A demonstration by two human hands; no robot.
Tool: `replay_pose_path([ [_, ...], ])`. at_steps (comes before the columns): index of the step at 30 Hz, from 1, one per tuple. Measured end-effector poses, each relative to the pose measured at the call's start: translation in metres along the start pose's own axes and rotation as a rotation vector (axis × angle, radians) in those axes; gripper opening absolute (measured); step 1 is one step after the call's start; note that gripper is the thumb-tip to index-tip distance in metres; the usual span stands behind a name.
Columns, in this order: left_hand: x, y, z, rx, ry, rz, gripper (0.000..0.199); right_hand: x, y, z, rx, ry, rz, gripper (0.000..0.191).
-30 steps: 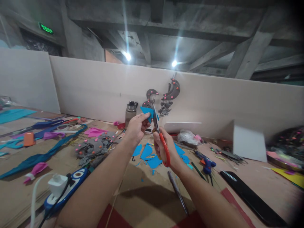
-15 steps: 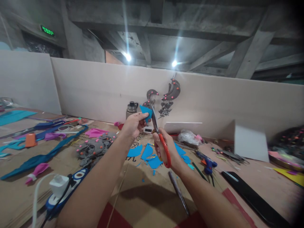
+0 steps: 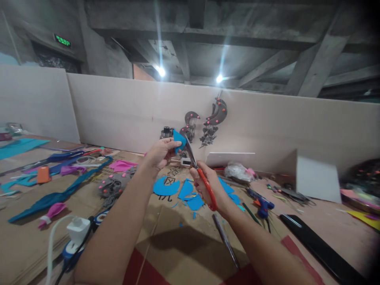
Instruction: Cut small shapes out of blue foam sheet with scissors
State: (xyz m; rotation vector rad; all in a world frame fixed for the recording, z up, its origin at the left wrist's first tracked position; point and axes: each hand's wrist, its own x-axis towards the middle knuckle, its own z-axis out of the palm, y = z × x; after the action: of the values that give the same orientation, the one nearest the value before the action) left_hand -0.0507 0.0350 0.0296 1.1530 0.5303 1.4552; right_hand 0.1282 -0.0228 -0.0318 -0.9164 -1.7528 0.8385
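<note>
Jutting up from left hand (image 3: 162, 153): blue piece (image 3: 178, 137), thumb-pinched.

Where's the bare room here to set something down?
The shadowed cardboard this side of the blue scraps, left of the dark rod, is mostly bare. Another free patch: the pink tabletop between the black case and the white panel. Crowded: the left side, with a blue strip, gray decorations and a white charger.

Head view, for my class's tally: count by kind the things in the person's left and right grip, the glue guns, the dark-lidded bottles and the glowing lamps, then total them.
Blue piece, left grip: 1
Red-handled scissors, right grip: 1
Glue gun: 1
Dark-lidded bottle: 1
Glowing lamps: 2
Total: 6
</note>
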Motion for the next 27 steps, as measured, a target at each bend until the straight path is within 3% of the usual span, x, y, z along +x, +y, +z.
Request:
replay_pose_path([
  [27,-0.006,0.019,-0.021,0.170,-0.066,-0.102,0.019,0.004,-0.001,-0.006,-0.144,-0.067,-0.028,0.028],
])
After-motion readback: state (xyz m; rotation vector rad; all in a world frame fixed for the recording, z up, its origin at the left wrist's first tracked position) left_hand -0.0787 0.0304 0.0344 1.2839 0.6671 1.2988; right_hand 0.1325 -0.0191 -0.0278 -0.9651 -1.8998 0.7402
